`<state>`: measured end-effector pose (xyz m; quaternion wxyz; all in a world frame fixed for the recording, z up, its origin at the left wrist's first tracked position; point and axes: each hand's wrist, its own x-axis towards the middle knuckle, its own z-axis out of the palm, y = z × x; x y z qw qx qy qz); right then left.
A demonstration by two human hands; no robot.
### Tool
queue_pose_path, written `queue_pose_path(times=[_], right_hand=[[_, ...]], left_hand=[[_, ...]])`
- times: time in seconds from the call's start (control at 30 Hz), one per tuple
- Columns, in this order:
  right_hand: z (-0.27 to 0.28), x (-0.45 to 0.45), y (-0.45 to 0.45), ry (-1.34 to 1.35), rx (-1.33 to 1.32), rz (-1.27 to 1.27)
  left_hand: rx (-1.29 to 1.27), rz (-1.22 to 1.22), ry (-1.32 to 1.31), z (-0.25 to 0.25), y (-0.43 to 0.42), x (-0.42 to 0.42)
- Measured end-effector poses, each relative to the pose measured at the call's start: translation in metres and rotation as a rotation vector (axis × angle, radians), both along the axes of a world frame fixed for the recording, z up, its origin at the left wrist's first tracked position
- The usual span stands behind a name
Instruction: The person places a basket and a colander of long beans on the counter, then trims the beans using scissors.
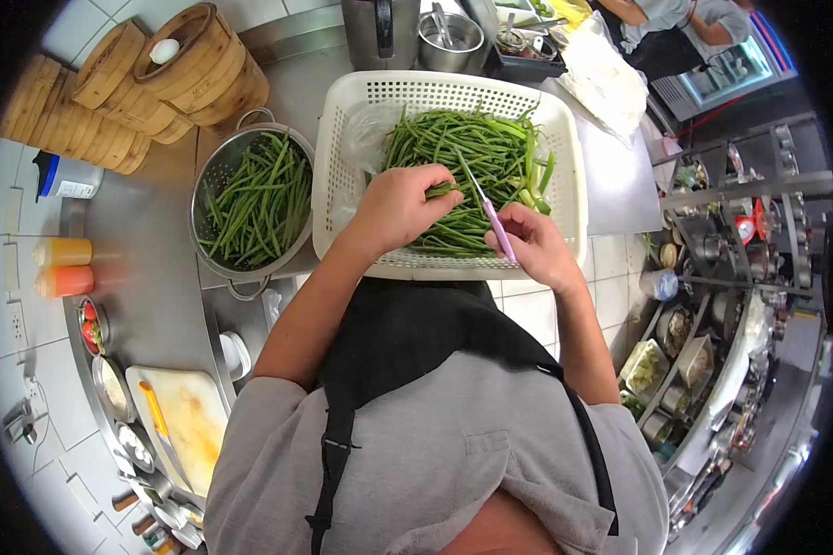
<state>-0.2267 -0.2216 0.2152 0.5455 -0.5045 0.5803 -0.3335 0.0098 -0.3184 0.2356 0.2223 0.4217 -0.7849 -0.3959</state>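
My left hand [405, 202] is closed around a few green beans [441, 190], their ends sticking out past the fingertips. In my right hand [537, 242] is a small knife with a pink-purple handle [498, 231], its thin blade [473, 174] pointing up and away from me. Both hands are above a white perforated plastic basket [333, 166] heaped with long green beans [435, 139]. A clear plastic bag [368, 129] lies inside the basket's left part. To the left, a metal colander [197, 208] holds more green beans [259, 199].
Stacked bamboo steamers [204, 74] stand at back left, one topped with a white egg-like object [164, 51]. Sauce bottles [63, 280] and a cutting board [180, 393] with an orange-handled knife [155, 407] are left. A metal pitcher [382, 35] stands behind. Other people [662, 32] are at back right.
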Motion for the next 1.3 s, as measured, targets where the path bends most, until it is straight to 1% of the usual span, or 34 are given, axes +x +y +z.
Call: queue_pose_path(times=[0.07, 0.13, 0.3, 0.5, 0.67, 0.77, 0.87, 0.97, 1.03, 1.07, 1.13, 1.17, 1.23, 1.3], right_hand=[[-0.001, -0.001, -0.001, 0.004, -0.010, 0.015], [-0.002, -0.001, -0.002, -0.085, 0.001, 0.002], [0.004, 0.000, -0.001, -0.161, 0.007, -0.042], [0.004, -0.001, 0.000, -0.148, -0.009, -0.050], [0.005, 0.001, -0.002, -0.049, -0.009, -0.017], [0.004, 0.001, -0.003, -0.087, -0.005, -0.012], [0.004, 0.000, -0.005, -0.051, -0.013, 0.006], [0.003, 0.002, -0.005, -0.069, -0.019, -0.030], [0.006, 0.003, -0.005, -0.101, -0.018, -0.054], [0.007, 0.003, -0.005, -0.139, -0.012, -0.087], [0.004, 0.000, -0.005, -0.131, -0.016, -0.072], [0.003, -0.002, -0.005, -0.127, -0.021, -0.068], [0.008, 0.001, -0.003, -0.139, -0.031, -0.056], [0.010, 0.003, -0.002, -0.033, -0.089, -0.012]], left_hand=[[-0.011, -0.007, -0.002, 0.000, 0.000, -0.001], [-0.066, -0.023, 0.012, -0.002, -0.002, 0.000], [-0.065, -0.048, -0.047, 0.004, -0.004, 0.004], [-0.101, -0.057, -0.021, -0.003, -0.004, 0.003], [-0.073, -0.051, -0.037, -0.002, -0.003, 0.003], [-0.046, -0.048, -0.040, -0.001, -0.004, 0.004], [-0.006, -0.039, -0.062, -0.003, -0.004, 0.005], [-0.057, -0.043, -0.061, -0.015, -0.007, 0.005], [0.153, 0.077, 0.335, -0.023, -0.009, -0.001], [0.151, 0.086, 0.342, -0.026, -0.012, 0.001], [0.741, 0.121, 0.811, -0.011, -0.016, 0.004], [0.738, 0.128, 0.819, -0.011, -0.016, 0.003], [0.797, 0.312, 1.083, -0.011, -0.015, -0.005], [0.814, 0.354, 1.118, -0.010, -0.013, -0.008]])
